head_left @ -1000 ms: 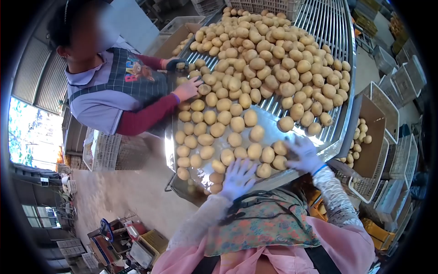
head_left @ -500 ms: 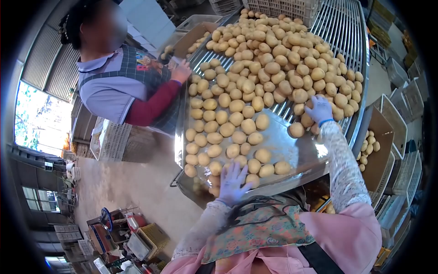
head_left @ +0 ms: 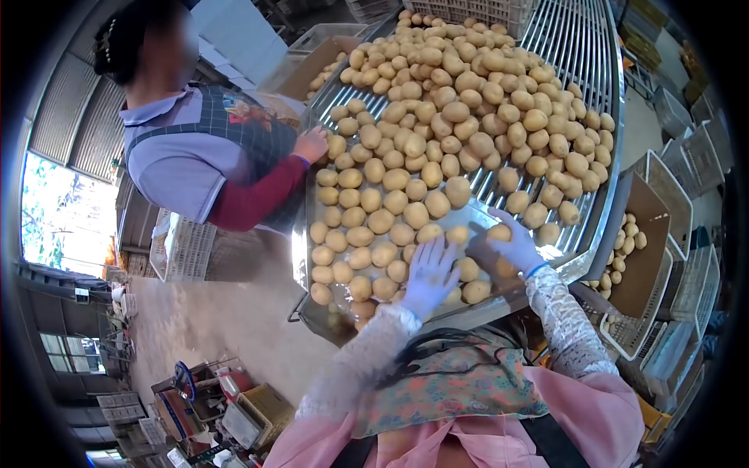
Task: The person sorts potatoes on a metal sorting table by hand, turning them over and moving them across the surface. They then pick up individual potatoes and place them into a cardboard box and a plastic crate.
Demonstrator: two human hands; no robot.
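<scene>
Many tan, egg-shaped pieces of produce [head_left: 395,203], like potatoes or kiwifruit, cover a shiny metal sorting table [head_left: 484,312]. My left hand [head_left: 430,273], in a pale lilac glove, lies with spread fingers over pieces near the table's front edge. In a matching glove, my right hand [head_left: 517,243] has its thumb and fingers around one tan oval piece [head_left: 499,232]. Another piece lies just below that hand, partly shaded. Behind my hands, the produce forms a heap [head_left: 468,101] reaching onto metal rollers [head_left: 573,47].
A co-worker [head_left: 195,148] stands at the table's left side, a hand [head_left: 311,144] at its edge. On the right are a cardboard-lined crate [head_left: 644,273] with produce and stacked plastic crates [head_left: 690,292]. Another crate [head_left: 499,11] sits at the far end.
My right hand has come from the heap toward me and left, now around one piece. My left hand has moved right and slightly up. The co-worker's hand has moved down along the edge.
</scene>
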